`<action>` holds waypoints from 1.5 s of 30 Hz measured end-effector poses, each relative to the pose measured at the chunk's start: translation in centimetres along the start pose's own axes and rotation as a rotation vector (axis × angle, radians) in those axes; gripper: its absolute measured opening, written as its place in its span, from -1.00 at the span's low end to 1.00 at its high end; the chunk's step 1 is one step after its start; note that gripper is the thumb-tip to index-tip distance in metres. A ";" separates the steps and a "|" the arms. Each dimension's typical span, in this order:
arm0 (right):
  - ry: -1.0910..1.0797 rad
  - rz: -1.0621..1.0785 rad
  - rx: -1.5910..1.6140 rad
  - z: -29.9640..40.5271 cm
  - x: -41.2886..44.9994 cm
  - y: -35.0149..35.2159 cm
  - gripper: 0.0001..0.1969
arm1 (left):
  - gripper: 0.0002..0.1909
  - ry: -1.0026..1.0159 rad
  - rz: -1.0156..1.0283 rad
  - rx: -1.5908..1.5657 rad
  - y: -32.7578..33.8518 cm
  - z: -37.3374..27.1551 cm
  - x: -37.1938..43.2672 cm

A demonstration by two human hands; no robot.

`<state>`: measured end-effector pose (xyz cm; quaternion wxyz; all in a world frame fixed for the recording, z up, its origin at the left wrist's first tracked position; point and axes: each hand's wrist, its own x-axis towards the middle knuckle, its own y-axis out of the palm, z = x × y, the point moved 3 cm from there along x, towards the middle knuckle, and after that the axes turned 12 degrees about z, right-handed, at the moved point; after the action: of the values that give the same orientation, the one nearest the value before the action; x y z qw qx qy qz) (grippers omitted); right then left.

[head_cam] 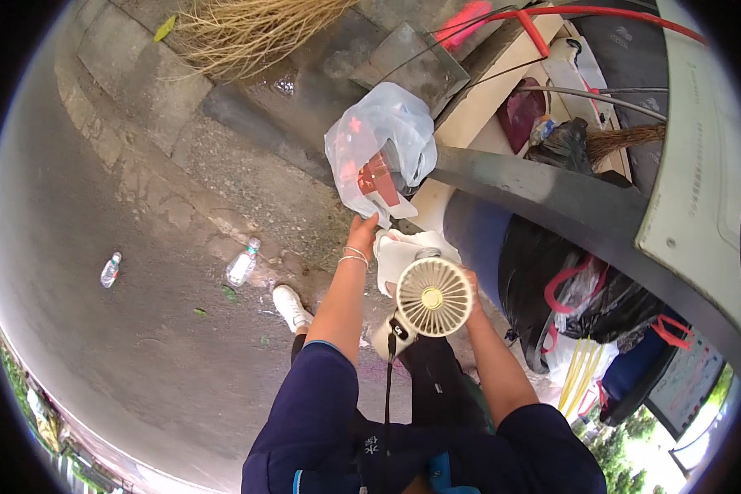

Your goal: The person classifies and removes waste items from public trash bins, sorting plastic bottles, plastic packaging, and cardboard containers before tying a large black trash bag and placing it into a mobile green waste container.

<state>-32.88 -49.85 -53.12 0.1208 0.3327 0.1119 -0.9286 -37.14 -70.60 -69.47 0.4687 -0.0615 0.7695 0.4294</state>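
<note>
My left hand [362, 236], with bracelets at the wrist, grips the near edge of a translucent white plastic bag [353, 145]. Inside the bag's open part a red and white carton [380, 179] shows. My right hand [472, 285] is mostly hidden behind a cream handheld fan [435, 297] that hangs in front of my chest on a black cord. A crumpled white piece [401, 253], its material unclear, lies between the hands at the fan's far side. Whether my right fingers hold it cannot be seen.
Bins with black bin bags [617, 309] stand at the right under a dark grey rail [549, 185]. A twig broom [247, 37] and a metal dustpan [410, 65] lie at the top. Plastic bottles [242, 264] are on the road by the kerb, near my white shoe [291, 307].
</note>
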 end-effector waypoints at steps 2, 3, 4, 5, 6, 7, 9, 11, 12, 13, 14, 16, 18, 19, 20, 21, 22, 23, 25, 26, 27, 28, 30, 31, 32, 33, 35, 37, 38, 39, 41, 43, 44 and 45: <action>-0.080 0.045 0.147 -1.7 1.5 -1.1 -0.85 | -0.30 0.085 0.047 -0.156 -0.8 0.3 2.6; -0.074 0.081 0.117 -2.9 2.6 -2.5 -0.89 | -0.42 0.096 0.081 -0.289 -1.5 0.9 4.5; -0.063 0.090 0.127 -2.3 3.3 -2.0 -0.89 | -0.49 0.125 0.088 -0.238 -3.0 0.8 4.5; 0.049 0.102 0.376 -1.9 3.6 -1.4 -0.86 | -0.56 0.155 0.097 -0.185 -4.3 0.8 4.3; 0.161 0.089 0.622 -0.2 3.7 -0.6 -0.82 | -0.63 0.206 0.008 -0.101 -3.2 0.0 2.8; 0.264 0.096 0.869 2.3 4.2 0.8 -0.79 | -0.65 0.242 -0.099 0.125 -3.9 -0.7 1.8; 0.051 0.340 0.272 4.3 7.9 3.7 -0.84 | -0.66 0.355 -0.012 0.090 -7.9 -1.9 0.7; -0.085 0.376 -0.025 6.0 10.1 4.2 -0.77 | -0.70 0.309 0.009 0.152 -7.3 -3.4 0.0; -0.119 0.419 0.021 7.0 11.0 4.8 -0.77 | -0.73 0.340 0.033 0.198 -8.0 -4.6 -0.8; -0.150 0.462 0.062 7.4 11.9 5.3 -0.77 | -0.75 0.370 0.057 0.240 -8.5 -5.4 -1.5; -0.055 0.408 0.071 7.2 12.7 5.6 -0.75 | -0.75 0.377 0.043 0.246 -9.0 -6.0 -2.1; -0.021 0.329 0.322 8.4 13.9 5.9 -0.73 | -0.73 0.599 -0.073 0.815 -7.4 -7.9 -3.5; 0.041 0.179 0.363 7.4 15.0 3.1 -0.71 | -0.67 0.727 -0.263 1.661 -1.4 -10.3 -5.4; 0.039 0.198 0.361 6.4 15.6 3.3 -0.71 | -0.67 0.729 -0.285 1.660 -2.3 -10.5 -5.5; 0.087 0.146 0.413 5.1 16.1 3.4 -0.71 | -0.67 0.803 -0.214 1.550 -3.3 -10.6 -5.0; 0.137 0.102 0.461 3.8 16.7 3.5 -0.72 | -0.66 0.875 -0.153 1.436 -4.8 -10.3 -4.5; 0.176 0.059 0.524 3.0 16.8 3.5 -0.73 | -0.61 0.685 -0.028 1.116 -6.1 -9.4 -3.7; 0.179 0.067 0.518 2.3 16.8 3.6 -0.73 | -0.61 0.687 -0.036 1.111 -7.1 -9.1 -3.2; 0.259 -0.085 0.441 1.0 16.2 3.0 -0.76 | -0.63 0.348 -0.160 0.823 -8.1 -8.9 -1.6; 0.249 -0.067 0.435 0.5 16.1 3.3 -0.76 | -0.63 0.175 -0.014 0.594 -8.5 -9.5 -0.5; 0.252 -0.072 0.431 0.0 16.1 3.6 -0.76 | -0.63 0.170 -0.010 0.591 -8.3 -9.6 0.1; 0.188 -0.056 0.201 -0.2 16.2 3.9 -0.74 | -0.64 0.244 0.044 0.260 -8.2 -9.7 0.5; 0.107 -0.074 -0.075 -0.6 16.4 4.3 -0.72 | -0.67 0.343 0.117 -0.112 -7.2 -10.2 0.3; 0.111 -0.083 -0.077 -1.5 16.8 3.8 -0.72 | -0.67 0.335 0.124 -0.113 -7.1 -10.0 0.6; 0.193 -0.085 -0.045 -2.4 17.6 3.6 -0.72 | -0.67 0.369 0.157 -0.128 -6.6 -10.1 0.5; 0.276 -0.078 -0.009 -2.7 18.3 3.8 -0.72 | -0.67 0.406 0.184 -0.140 -6.6 -10.3 0.2; 0.284 -0.076 0.081 -2.7 19.8 4.1 -0.73 | -0.67 0.411 0.232 -0.138 -6.3 -9.8 -0.5; 0.261 -0.189 0.332 -1.8 21.6 4.7 -0.72 | -0.68 0.313 0.219 0.126 -5.9 -9.0 -2.3; 0.228 -0.230 0.390 -0.8 22.2 5.5 -0.72 | -0.71 0.291 0.089 0.239 -8.2 -7.5 -2.0; 0.228 -0.224 0.393 -0.2 23.0 6.2 -0.72 | -0.71 0.294 0.084 0.242 -8.8 -6.7 -2.3; 0.074 -0.412 0.828 0.5 24.2 7.1 -0.73 | -0.76 0.325 -0.048 0.341 -9.0 -5.1 -3.1; 0.064 -0.457 0.824 0.0 24.7 8.8 -0.74 | -0.80 0.249 -0.040 0.266 -7.1 -3.7 -3.9; -0.031 -0.489 0.725 -0.2 24.6 10.2 -0.72 | -0.85 0.319 0.053 0.195 -5.6 -3.7 -4.5; -0.121 -0.510 0.628 -0.4 24.2 11.7 -0.69 | -0.92 0.390 -0.030 0.111 -4.5 -4.2 -5.0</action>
<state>-47.29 -64.48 -70.50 -0.2144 0.2595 -0.1053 -0.9357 -34.97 -77.99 -67.49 0.3196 -0.1290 0.8672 0.3593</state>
